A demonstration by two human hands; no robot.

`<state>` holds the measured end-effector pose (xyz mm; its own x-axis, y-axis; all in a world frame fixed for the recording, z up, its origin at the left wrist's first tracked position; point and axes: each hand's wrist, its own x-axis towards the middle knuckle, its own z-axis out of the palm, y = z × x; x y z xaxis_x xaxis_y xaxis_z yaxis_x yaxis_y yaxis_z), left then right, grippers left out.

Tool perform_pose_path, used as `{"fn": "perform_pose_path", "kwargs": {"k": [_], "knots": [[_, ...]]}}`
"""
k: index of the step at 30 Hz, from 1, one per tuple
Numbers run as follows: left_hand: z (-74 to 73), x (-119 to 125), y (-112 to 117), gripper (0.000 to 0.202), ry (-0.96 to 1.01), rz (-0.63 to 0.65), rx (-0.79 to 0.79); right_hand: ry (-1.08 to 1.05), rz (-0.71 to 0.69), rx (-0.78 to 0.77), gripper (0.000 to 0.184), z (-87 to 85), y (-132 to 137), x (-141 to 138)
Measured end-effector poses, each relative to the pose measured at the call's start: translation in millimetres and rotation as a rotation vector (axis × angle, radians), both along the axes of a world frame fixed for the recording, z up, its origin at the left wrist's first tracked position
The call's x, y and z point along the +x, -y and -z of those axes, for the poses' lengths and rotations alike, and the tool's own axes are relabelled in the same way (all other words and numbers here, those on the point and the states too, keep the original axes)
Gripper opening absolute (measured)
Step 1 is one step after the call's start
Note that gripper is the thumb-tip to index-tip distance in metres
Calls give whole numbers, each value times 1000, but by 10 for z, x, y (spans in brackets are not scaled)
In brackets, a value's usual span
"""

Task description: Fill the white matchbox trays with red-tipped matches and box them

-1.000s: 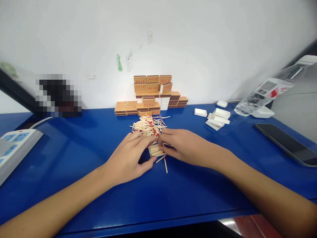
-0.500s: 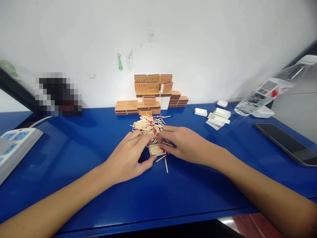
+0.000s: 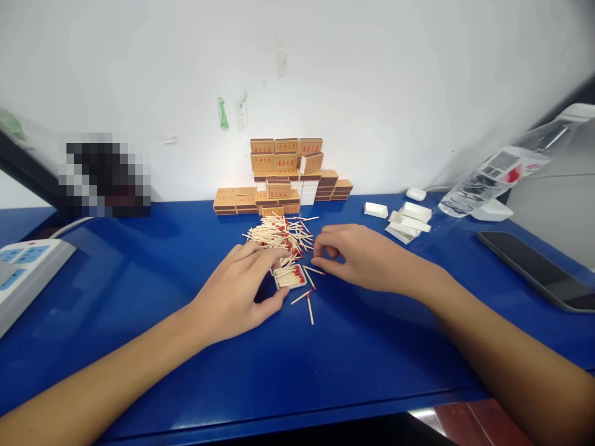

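My left hand [image 3: 237, 288] grips the open matchbox tray [image 3: 304, 284] from its left side, fingers behind and thumb in front. Inside the white tray lies a layer of matches [image 3: 289, 276], red heads to the right. To the tray's right, my right hand [image 3: 348, 255] is closed, its thumb and fingertips drawn together. Whether anything is between them I cannot make out. Just below those fingertips lies a loose match [image 3: 316, 271]. Several more loose matches [image 3: 310, 310] are on the desk in front of the tray. A heap of matches [image 3: 279, 235] lies behind it.
Matchboxes [image 3: 286, 164] are stacked against the wall behind the heap. Several white trays [image 3: 416, 212] sit at the right. Farther right are a tilted plastic bottle [image 3: 493, 173], a white case [image 3: 416, 194] and a phone [image 3: 534, 269]. A power strip [image 3: 32, 272] is at the left on the blue desk [image 3: 260, 378].
My right hand has moved off the tray, a little to the right and back, uncovering the match heads. My left hand still holds the tray.
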<state>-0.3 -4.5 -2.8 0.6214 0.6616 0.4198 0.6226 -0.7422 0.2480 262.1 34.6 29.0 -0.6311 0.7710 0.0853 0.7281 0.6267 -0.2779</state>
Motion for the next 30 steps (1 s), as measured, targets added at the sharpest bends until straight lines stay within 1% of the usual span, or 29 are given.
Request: {"fn": "perform_pose_path", "kwargs": {"k": [3, 6, 11, 13, 15, 18, 20, 25, 27, 30], "knots": [[-8, -10, -7, 43, 0, -21, 10, 24, 16, -52, 13, 44, -2, 30], [-4, -16, -7, 45, 1, -16, 8, 53, 51, -84, 14, 82, 30, -4], [-2, -17, 5, 44, 11, -3, 13, 65, 83, -156, 20, 57, 87, -72], [-6, -16, 5, 43, 9, -2, 17, 46, 114, -185, 23, 47, 110, -106], [-8, -15, 3, 43, 5, -1, 16, 39, 153, -183, 24, 50, 137, -150], [-1, -16, -1, 43, 4, 1, 18, 54, 188, -168, 16, 60, 171, -205], [3, -18, -1, 43, 5, 1, 20, 63, 195, -186, 11, 62, 178, -210], [-3, -22, 9, 44, 11, -1, 16, 108, 154, -218, 8, 67, 123, -105], [-3, -23, 14, 44, 5, -6, 8, 109, 116, -179, 9, 65, 93, -64], [5, -21, 19, 45, 5, -5, -2, 23, 17, -87, 11, 47, 92, -94]]}}
